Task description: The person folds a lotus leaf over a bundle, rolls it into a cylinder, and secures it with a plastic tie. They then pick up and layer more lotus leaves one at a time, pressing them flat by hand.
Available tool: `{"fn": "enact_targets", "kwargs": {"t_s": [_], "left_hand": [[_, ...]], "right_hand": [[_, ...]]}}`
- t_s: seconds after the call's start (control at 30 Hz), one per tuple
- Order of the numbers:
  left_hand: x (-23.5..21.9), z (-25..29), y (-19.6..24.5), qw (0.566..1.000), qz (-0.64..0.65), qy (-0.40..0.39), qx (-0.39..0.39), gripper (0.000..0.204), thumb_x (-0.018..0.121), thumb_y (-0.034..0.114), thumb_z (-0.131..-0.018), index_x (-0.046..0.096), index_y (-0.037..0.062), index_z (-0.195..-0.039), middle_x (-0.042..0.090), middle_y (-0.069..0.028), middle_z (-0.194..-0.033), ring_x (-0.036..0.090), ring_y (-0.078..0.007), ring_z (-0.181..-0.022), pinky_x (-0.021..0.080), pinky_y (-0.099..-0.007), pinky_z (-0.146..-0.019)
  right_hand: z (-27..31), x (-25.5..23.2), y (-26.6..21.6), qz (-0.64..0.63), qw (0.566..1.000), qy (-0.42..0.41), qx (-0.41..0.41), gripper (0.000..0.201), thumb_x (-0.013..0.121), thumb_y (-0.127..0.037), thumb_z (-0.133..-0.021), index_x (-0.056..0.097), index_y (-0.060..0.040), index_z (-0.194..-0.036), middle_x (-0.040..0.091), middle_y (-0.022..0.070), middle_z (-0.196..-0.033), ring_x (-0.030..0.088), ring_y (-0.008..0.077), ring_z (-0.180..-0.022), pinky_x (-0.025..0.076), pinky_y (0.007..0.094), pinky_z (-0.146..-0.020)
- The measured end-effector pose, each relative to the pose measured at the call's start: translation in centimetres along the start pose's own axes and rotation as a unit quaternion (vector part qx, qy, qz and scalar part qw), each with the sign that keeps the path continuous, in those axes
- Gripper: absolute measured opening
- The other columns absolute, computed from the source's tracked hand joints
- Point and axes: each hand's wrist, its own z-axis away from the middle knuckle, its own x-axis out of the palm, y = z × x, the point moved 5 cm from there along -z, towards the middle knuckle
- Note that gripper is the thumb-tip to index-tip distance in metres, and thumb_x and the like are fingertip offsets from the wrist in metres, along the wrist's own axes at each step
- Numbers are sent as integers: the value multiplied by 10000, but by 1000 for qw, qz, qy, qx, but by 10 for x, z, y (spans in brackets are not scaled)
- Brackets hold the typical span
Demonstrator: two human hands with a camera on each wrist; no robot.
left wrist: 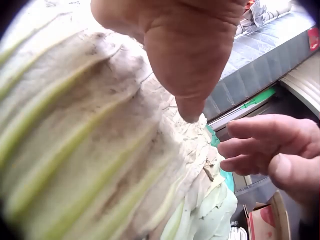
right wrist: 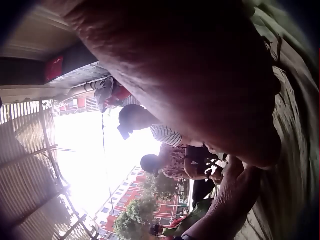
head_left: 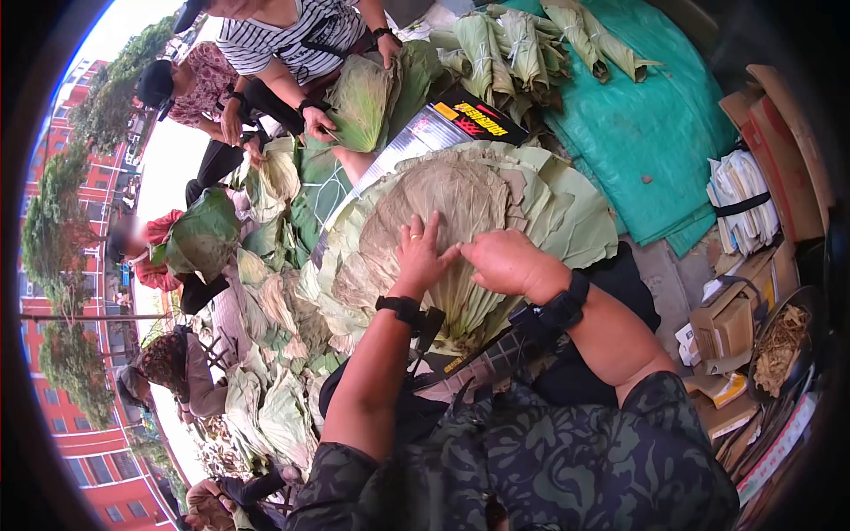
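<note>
A broad stack of large dried leaves (head_left: 398, 199), pale green at the rim and brownish in the middle, fans out in front of the person. The left hand (head_left: 425, 257) rests on its brown ribbed surface with fingers spread. Close beside its thumb is the right hand (head_left: 509, 263), fingers loosely bent. In the left wrist view the right hand (left wrist: 280, 147) holds nothing, its fingers apart, past the leaf edge (left wrist: 215, 200); the left hand (left wrist: 185, 55) hangs large above the ribs. The right wrist view shows the right hand (right wrist: 200, 85) dark and close, near the left hand (right wrist: 232, 197).
A person in a striped shirt (head_left: 266, 44) handles leaves opposite; others sit at the left among loose leaves (head_left: 274, 411). Rolled leaf bundles (head_left: 496, 53) and a green tarp (head_left: 646, 115) lie at the back. Cardboard boxes (head_left: 722, 327) and a round container (head_left: 784, 345) stand at the right.
</note>
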Motion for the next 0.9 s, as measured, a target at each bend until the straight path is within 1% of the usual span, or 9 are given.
{"fn": "enact_targets", "kwargs": {"t_s": [0.03, 0.2, 0.27, 0.3, 0.33, 0.43, 0.53, 0.8, 0.9], "left_hand": [[9, -2, 4, 997, -45, -67, 2, 764, 591, 544, -736, 294, 238, -1370, 168, -262, -1413, 148, -488, -1285, 202, -634, -956], [16, 0, 4, 996, -83, -42, 7, 748, 607, 535, -722, 343, 223, -1349, 190, -266, -1406, 182, -486, -1276, 208, -625, -958], [9, -3, -10, 998, 5, 56, 40, 690, 635, 480, -714, 425, 178, -1297, 274, -273, -1366, 251, -449, -1260, 252, -551, -982], [-3, 0, -9, 991, 48, 123, 39, 637, 667, 402, -700, 487, 96, -1229, 355, -269, -1313, 311, -412, -1231, 287, -466, -993], [-7, 1, -12, 990, 48, 125, 37, 637, 667, 402, -700, 487, 96, -1229, 355, -269, -1313, 311, -412, -1231, 287, -466, -993], [-37, 12, -25, 962, 54, 269, -5, 696, 715, 270, -665, 418, -4, -1232, 362, -269, -1298, 323, -401, -1215, 269, -440, -1011], [-69, 22, -25, 938, -16, 346, -20, 781, 738, 247, -638, 354, 9, -1274, 317, -260, -1332, 287, -402, -1237, 237, -444, -1028], [-126, 5, -6, 908, -148, 391, -15, 968, 790, 297, -581, 241, 77, -1346, 203, -217, -1403, 179, -418, -1289, 173, -499, -1028], [-149, -9, 13, 880, -187, 434, 56, 976, 782, 336, -588, 230, 91, -1355, 179, -206, -1414, 151, -420, -1297, 152, -534, -1014]], "right_hand": [[-1, -1, 0, -5, 1000, 15, -6, 230, 627, -224, -713, 615, -61, -874, 615, 124, -829, 609, 308, -810, 488, 412, -701], [-5, -10, 2, 0, 1000, 29, -5, 206, 643, -216, -717, 642, -58, -849, 637, 124, -833, 624, 309, -804, 499, 410, -692], [-8, -6, 5, 0, 1000, 14, 4, 241, 631, -228, -714, 592, -69, -891, 594, 126, -858, 594, 310, -821, 473, 414, -719], [-9, -5, 5, 1, 1000, 14, 1, 241, 631, -228, -714, 592, -69, -891, 594, 126, -858, 594, 310, -821, 473, 414, -719], [-10, -3, 5, 5, 1000, 3, 3, 240, 630, -226, -713, 588, -66, -887, 593, 129, -856, 593, 312, -819, 474, 414, -715], [-10, 0, 3, 9, 1000, -10, 2, 242, 630, -225, -710, 580, -59, -879, 592, 135, -850, 592, 317, -818, 476, 416, -711], [-10, 0, 3, 8, 1000, -6, 0, 247, 631, -225, -708, 575, -52, -874, 591, 139, -840, 590, 322, -822, 478, 418, -709], [-14, 8, -4, -1, 1000, -12, -13, 245, 627, -217, -704, 573, -42, -866, 597, 147, -821, 592, 328, -812, 482, 420, -703], [-14, 6, -1, -5, 1000, -7, -13, 230, 619, -203, -696, 576, -41, -853, 597, 148, -815, 592, 329, -806, 482, 419, -700]]}}
